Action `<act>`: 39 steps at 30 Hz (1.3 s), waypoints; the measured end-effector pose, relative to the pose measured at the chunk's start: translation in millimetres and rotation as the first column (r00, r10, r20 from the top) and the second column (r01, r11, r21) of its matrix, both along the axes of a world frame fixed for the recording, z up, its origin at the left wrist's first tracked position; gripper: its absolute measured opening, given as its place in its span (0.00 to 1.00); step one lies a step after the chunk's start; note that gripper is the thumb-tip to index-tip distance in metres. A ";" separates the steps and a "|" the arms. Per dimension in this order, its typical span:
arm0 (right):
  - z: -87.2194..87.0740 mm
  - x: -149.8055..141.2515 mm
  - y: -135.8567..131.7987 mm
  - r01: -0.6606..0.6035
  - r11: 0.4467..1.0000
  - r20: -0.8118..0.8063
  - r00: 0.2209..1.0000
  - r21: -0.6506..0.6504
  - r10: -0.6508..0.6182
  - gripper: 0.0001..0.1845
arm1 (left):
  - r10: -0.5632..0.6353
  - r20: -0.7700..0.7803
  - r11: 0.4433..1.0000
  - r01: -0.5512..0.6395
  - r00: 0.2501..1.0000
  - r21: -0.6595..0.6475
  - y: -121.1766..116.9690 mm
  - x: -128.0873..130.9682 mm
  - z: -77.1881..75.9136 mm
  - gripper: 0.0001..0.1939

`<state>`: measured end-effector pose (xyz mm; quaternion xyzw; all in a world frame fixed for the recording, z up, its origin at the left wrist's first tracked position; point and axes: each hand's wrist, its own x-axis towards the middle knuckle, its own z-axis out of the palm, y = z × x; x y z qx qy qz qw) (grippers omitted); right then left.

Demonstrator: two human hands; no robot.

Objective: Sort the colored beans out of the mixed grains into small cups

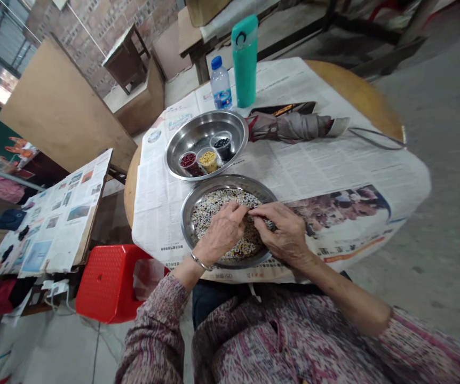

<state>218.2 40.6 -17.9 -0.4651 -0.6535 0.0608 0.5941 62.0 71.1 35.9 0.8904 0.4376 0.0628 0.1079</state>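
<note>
Head view: left hand [221, 233] and right hand [284, 232] curl together over mixed grains [209, 221] in a steel basin [230, 182]; any pinched grain cannot be made out.

I'm wearing a long-sleeved blouse [282, 346] in a mottled pink and maroon print, dark trousers [209, 304], and a thin metal bracelet [200, 261] on my left wrist [185, 272]

Left hand [222, 233] and right hand [283, 233] low centre of frame, palms down, fingertips nearly meeting; left wrist [195, 262] bangled; right forearm [344, 290] bare, angled from lower right.
</note>
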 end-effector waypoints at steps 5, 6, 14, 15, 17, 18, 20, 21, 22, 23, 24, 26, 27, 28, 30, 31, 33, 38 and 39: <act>-2.3 -0.4 -0.4 0.001 1.000 -0.028 1.000 -0.002 -0.001 0.09 | -0.138 -0.012 0.990 0.138 0.990 0.042 -12.3 -1.3 -1.2 0.15; -2.8 -0.2 -0.5 0.001 1.000 -0.032 0.999 -0.014 -0.001 0.09 | -0.153 -0.033 0.987 0.155 0.988 0.047 -11.9 -2.4 -1.2 0.16; -2.0 0.8 0.2 -0.015 1.000 -0.025 1.000 -0.005 0.014 0.10 | 0.007 -0.054 0.997 -0.003 0.999 0.072 17.7 -19.5 3.8 0.15; -1.7 0.5 0.3 -0.015 1.000 -0.024 1.000 0.001 0.015 0.10 | 0.053 -0.012 0.995 -0.052 0.999 0.089 19.9 -23.4 5.5 0.15; -1.4 0.0 0.5 -0.012 1.000 -0.029 1.000 -0.002 0.012 0.10 | 0.134 0.052 0.982 -0.140 0.990 0.127 22.4 -30.2 8.5 0.13; -1.3 -0.2 0.5 -0.010 1.000 -0.033 0.999 -0.008 0.009 0.10 | 0.170 0.061 0.974 -0.177 0.984 0.141 23.3 -32.3 9.6 0.11; -1.3 -0.4 0.3 -0.006 1.000 -0.042 0.999 -0.019 0.005 0.10 | 0.231 0.029 0.963 -0.232 0.973 0.137 25.3 -32.6 9.9 0.15; -1.4 -0.4 0.2 -0.007 1.000 -0.046 0.999 -0.019 0.006 0.10 | 0.253 0.000 0.960 -0.251 0.967 0.120 26.7 -30.7 9.1 0.21; -1.4 -0.3 0.0 -0.011 1.000 -0.048 0.999 -0.020 0.010 0.10 | 0.267 -0.026 0.959 -0.264 0.963 0.100 28.4 -27.5 7.7 0.27; -1.5 -0.2 -0.1 -0.017 1.000 -0.048 0.999 -0.023 0.016 0.10 | 0.272 -0.043 0.960 -0.268 0.961 0.085 30.2 -23.3 5.9 0.31; -1.6 -0.1 -0.3 -0.021 0.999 -0.047 0.999 -0.027 0.020 0.10 | 0.263 -0.048 0.963 -0.259 0.964 0.075 32.1 -18.4 3.8 0.32; -1.9 0.1 -0.7 -0.020 0.999 -0.049 0.999 -0.036 0.018 0.10 | 0.194 -0.030 0.979 -0.191 0.981 0.067 35.3 -7.9 -0.9 0.31; -2.0 0.1 -0.9 -0.014 0.999 -0.053 0.999 -0.041 0.012 0.10 | 0.131 -0.012 0.990 -0.130 0.991 0.058 36.4 -2.9 -3.2 0.29; -2.1 0.2 -1.2 -0.004 0.999 -0.062 0.998 -0.042 0.002 0.10 | 0.059 0.007 0.997 -0.059 0.998 0.045 36.8 1.3 -5.4 0.26; -2.1 0.3 -1.7 0.011 0.999 -0.082 0.997 -0.035 -0.013 0.10 | -0.084 0.033 0.997 0.083 0.996 0.003 35.1 6.6 -8.6 0.18; -2.1 0.4 -1.9 0.010 1.000 -0.089 0.996 -0.027 -0.013 0.10 | -0.134 0.037 0.991 0.135 0.990 -0.020 32.9 7.4 -9.3 0.14; -2.1 0.7 -2.1 0.001 1.000 -0.092 0.996 -0.015 -0.003 0.10 | -0.188 0.026 0.981 0.189 0.982 -0.053 25.7 4.4 -8.1 0.07; -2.9 1.2 -1.6 -0.027 0.999 -0.086 0.996 -0.035 0.024 0.10 | -0.219 -0.051 0.975 0.217 0.974 -0.043 -0.9 -23.7 7.2 0.04; -3.1 1.2 -1.4 -0.032 0.999 -0.089 0.996 -0.033 0.029 0.10 | -0.195 -0.059 0.981 0.194 0.979 -0.030 -6.7 -30.7 10.4 0.05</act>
